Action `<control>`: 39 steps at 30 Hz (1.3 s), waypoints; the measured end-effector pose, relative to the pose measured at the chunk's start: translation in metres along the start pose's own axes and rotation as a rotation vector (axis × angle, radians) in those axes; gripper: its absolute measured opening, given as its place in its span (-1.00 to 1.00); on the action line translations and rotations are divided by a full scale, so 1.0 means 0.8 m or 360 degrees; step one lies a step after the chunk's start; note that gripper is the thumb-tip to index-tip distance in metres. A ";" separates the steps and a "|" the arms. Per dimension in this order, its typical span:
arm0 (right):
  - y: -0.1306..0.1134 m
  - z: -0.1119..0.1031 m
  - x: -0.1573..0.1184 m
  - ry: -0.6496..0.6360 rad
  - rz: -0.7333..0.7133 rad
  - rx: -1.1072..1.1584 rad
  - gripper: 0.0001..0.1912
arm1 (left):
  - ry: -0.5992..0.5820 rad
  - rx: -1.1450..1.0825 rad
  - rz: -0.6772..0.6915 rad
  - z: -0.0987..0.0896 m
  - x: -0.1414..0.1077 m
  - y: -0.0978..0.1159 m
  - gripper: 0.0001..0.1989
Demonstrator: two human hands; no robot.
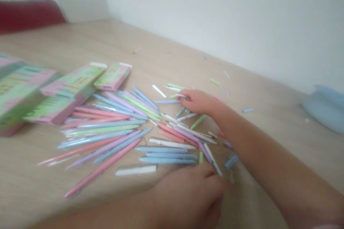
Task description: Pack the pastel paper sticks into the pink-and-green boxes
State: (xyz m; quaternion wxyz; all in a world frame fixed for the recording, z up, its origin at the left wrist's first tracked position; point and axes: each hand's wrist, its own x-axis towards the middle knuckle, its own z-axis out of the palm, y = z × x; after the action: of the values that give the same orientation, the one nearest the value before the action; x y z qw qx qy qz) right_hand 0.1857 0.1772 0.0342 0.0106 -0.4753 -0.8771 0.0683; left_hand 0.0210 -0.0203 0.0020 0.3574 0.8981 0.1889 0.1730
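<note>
My right hand [197, 102] reaches over the far side of a pile of pen parts, its fingers closed around a thin white pen part [182, 95]. Nearer to me, my left hand [193, 189] is curled, and what its fingers hold, if anything, is hidden. A white stick [213, 159] and a purple pen barrel [205, 151] lie close by its knuckles. Several blue pen barrels [168, 158] rest just beyond it, beside a white barrel [136, 170]. Left of both hands, assembled-looking pens in pink, blue, green and purple fan out, among them a pink pen [103, 168].
Several printed pastel boxes [72, 84] lie on the wooden table [88, 46] at the left. Behind them are a red object [29, 15] and a whitish panel [82, 6]. A light blue bag-like thing [326, 109] sits at the right, by the white wall [228, 18].
</note>
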 end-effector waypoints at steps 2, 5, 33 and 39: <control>0.004 -0.001 -0.006 -0.0022 -0.0014 -0.0021 -0.73 | -0.0006 -0.0014 0.0016 -0.001 0.000 -0.001 -0.85; 0.013 -0.003 -0.014 -0.0037 0.0004 -0.0061 -0.73 | -0.0024 -0.0038 0.0003 -0.003 0.000 0.000 -0.85; 0.002 0.011 -0.152 0.0006 0.0300 -0.0011 -0.60 | -0.0055 -0.0041 -0.0041 -0.011 -0.001 0.006 -0.87; -0.056 0.018 -0.148 0.0106 0.0005 -0.0021 -0.35 | -0.0145 0.0015 0.0003 -0.012 0.001 0.007 -0.89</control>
State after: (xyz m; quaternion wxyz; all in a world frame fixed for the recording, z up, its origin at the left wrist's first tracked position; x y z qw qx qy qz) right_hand 0.2120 0.0527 0.0315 0.0365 -0.4788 -0.8759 0.0467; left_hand 0.0188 -0.0184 0.0125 0.3612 0.9070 0.1723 0.1313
